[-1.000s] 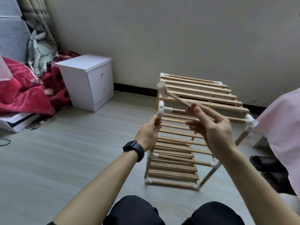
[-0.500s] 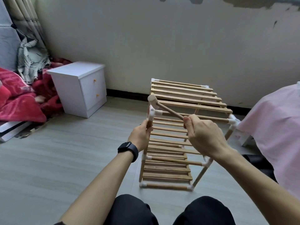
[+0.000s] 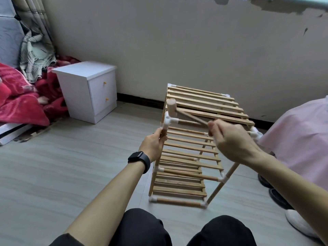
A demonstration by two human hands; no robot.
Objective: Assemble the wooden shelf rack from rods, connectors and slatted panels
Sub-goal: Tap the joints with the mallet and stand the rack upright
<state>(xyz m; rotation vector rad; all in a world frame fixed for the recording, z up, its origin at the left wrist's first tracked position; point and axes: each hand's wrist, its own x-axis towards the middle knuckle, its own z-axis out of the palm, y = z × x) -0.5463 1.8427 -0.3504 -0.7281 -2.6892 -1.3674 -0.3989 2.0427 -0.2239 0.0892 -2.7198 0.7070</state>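
Tapping a white corner connector (image 3: 168, 121) with a wooden mallet (image 3: 171, 107) gripped in the right hand (image 3: 230, 139); left hand (image 3: 153, 146) grips the upright rod (image 3: 164, 131); the shelf rack (image 3: 188, 157) stands nearly complete on the floor (image 3: 71, 166)

home bedroom | white nightstand (image 3: 88, 89) | red blanket (image 3: 21, 96) | curtain (image 3: 33, 23)

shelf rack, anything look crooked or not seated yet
The top slatted panel sits askew: its near edge angles across the front top rod rather than running parallel. The right hand holds a wooden mallet on the near-left connector; the left hand grips the post below.
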